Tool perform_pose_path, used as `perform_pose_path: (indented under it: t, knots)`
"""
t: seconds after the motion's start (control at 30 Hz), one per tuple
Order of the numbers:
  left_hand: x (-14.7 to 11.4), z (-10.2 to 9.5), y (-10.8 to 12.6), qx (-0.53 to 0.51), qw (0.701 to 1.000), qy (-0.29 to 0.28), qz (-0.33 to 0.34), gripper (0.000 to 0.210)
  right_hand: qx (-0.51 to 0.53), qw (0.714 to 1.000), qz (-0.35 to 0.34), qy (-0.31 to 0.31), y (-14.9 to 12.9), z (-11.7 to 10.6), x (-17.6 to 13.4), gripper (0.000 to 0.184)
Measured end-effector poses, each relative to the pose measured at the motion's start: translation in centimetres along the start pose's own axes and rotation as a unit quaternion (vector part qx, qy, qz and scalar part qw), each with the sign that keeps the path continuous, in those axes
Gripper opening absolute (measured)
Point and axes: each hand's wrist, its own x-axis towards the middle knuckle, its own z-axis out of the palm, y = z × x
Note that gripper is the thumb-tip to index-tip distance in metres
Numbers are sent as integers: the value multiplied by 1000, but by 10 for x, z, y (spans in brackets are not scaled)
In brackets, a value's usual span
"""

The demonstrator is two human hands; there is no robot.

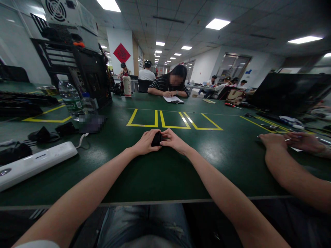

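Observation:
A small black object with a dark, boxy shape rests between my two hands, just above or on the green table; I cannot tell its kind. My left hand is closed around its left side, thumb toward me and fingers over the far side. From the right, my right hand pinches its edge with thumb and fingertips. Both hands partly cover it. Just beyond them, yellow tape outlines mark three boxes on the tabletop.
At left are a white power strip, black adapters, a water bottle and an open computer case. A co-worker's hands work at right near a monitor. Across the table, a person writes on a clipboard.

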Motion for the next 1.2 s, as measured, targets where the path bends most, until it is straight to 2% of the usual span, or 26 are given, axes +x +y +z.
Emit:
perform_pose_path:
  t: [0.13, 0.3, 0.43, 0.53, 0.67, 0.83, 0.97, 1.13, 1.2]
  knots:
    - [0, 0, 1, -2, 1000, -7, -7, 60, 12, 999, 31, 13, 1, 2, 0, 32]
    - [0, -1, 2, -6, 1000, -7, -9, 60, -5, 999, 23, 34, 6, 2, 3, 33]
    - [0, -2, 2, -10, 1000, -10, -13, 58, -1, 999, 44, 24, 4, 2, 2, 35]
    - [0, -2, 2, -12, 1000, -7, -7, 58, -6, 1000, 22, 10, -1, 1, 0, 33]
    - [0, 0, 1, -7, 1000, 1, 1, 59, 1, 1000, 13, -11, -4, 0, -2, 41]
    - [0, 1, 0, -8, 1000, 2, -2, 60, 14, 999, 45, 15, 3, 1, 1, 30]
    - [1, 0, 1, -8, 1000, -2, -9, 60, 8, 999, 36, 29, 6, 2, 3, 32]
    - [0, -1, 3, -10, 1000, -2, -5, 59, 30, 998, 61, 8, 3, 0, 2, 35]
    - [0, -1, 3, -10, 1000, -2, -4, 59, 13, 999, 49, 3, 2, -1, 2, 34]
